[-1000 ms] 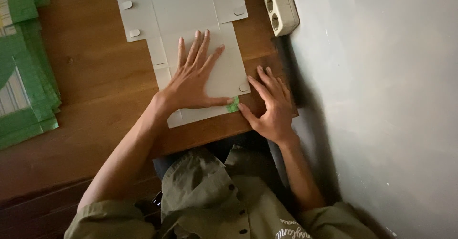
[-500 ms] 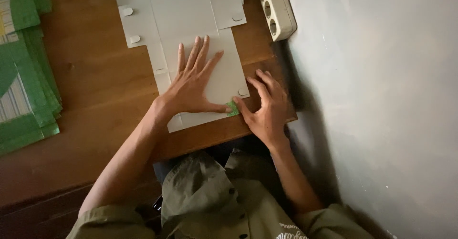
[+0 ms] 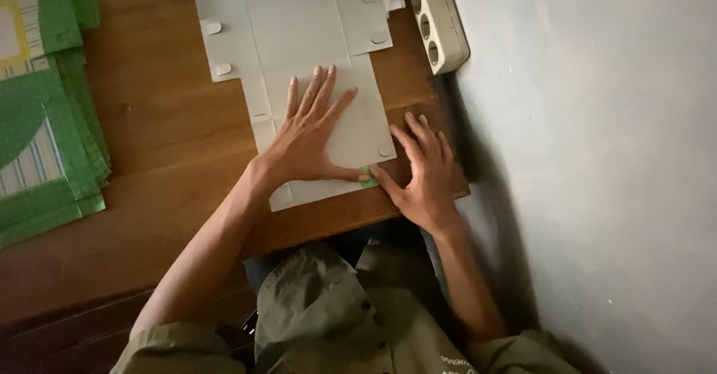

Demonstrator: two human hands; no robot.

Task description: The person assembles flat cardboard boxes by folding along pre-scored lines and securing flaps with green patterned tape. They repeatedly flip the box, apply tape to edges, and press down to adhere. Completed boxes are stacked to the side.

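Where the desk (image 3: 172, 187) runs out on the far left, one stack of green printed sheets (image 3: 45, 120) lies well apart from the work; I cannot count the sheets in it. Next comes the single flat grey cardboard box blank (image 3: 299, 38), unfolded, spread from the back of the desk to its near edge. The left hand (image 3: 310, 139) lies open on it, palm down and fingers fanned, gripping nothing. Just right of its thumb a small green flap (image 3: 368, 178) shows at the blank's near corner. The right hand (image 3: 422, 172) is also open and flat, its thumb at that flap and its fingers on the desk beside the blank. To press a crease well, I judge the left palm should pin the panel firmly while the thumbs rub along the fold line. One white power strip (image 3: 435, 16) sits against the grey wall (image 3: 597, 157).
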